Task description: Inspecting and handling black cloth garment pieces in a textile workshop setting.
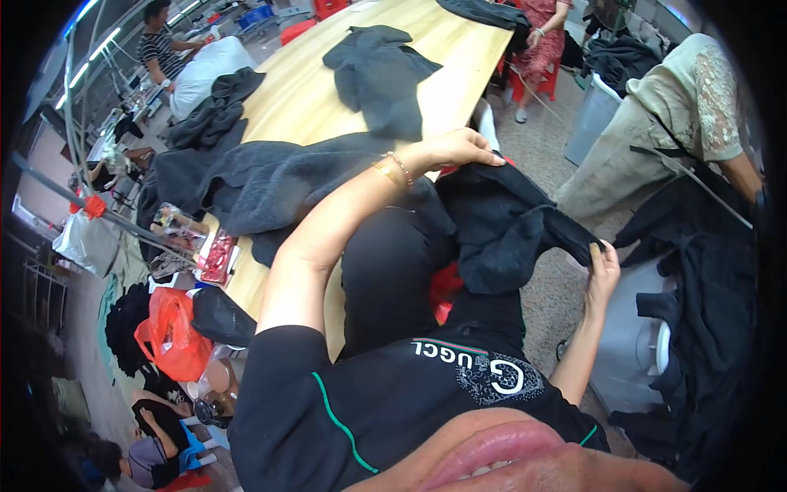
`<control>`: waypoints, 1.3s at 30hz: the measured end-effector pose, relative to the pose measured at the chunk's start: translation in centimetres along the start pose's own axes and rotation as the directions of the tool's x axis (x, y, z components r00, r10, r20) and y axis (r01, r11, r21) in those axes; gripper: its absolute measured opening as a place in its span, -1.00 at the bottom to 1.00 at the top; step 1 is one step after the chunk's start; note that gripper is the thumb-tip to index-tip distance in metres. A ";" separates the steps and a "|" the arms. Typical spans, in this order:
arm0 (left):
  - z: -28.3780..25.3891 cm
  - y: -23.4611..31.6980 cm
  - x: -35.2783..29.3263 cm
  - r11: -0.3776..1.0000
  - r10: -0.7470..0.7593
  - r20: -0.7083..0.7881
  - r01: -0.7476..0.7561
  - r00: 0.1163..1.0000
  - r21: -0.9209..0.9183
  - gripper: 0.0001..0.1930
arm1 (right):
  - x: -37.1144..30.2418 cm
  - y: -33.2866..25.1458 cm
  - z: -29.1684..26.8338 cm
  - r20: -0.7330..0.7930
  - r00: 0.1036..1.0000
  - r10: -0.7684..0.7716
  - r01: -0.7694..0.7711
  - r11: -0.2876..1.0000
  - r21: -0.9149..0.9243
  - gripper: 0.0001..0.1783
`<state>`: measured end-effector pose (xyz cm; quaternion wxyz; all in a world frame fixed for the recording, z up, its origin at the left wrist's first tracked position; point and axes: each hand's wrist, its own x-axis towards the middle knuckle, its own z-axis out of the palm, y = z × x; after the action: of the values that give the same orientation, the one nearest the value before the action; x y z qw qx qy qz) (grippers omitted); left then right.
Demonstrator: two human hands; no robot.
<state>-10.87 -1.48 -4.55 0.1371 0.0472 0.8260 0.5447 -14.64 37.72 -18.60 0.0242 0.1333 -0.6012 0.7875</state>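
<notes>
A black cloth garment [500,225] is stretched over my lap between both hands. At its upper edge, the thumb and fingers of my left hand [463,149] pinch the cloth. Lower and to the right, my right hand [603,277] is closed on a narrow end of the same garment. Folds hang loose between the two grips, and their exact shape is hard to read. Left of it, a heap of dark grey garments [279,184] lies on the near part of the wooden table [291,94], partly behind my left forearm. Another dark garment [381,78] is spread farther back.
At my right stands a grey bin [619,353] overhung with dark garments [709,279]. A person in a beige apron [631,139] bends close behind it. A red plastic bag [174,332] sits by the table's left side. Another grey bin [592,119] stands farther back.
</notes>
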 end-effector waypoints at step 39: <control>4.6 1.6 -0.1 0.961 -0.052 0.322 0.135 0.945 -0.242 -0.85 | -2.8 -7.4 16.5 0.503 0.634 -0.588 0.760 0.352 -0.547 -0.71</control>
<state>-9.56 3.25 -4.74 0.2969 0.0745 0.7163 0.6271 -7.46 24.39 -8.34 0.3313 0.4345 -0.7455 0.3817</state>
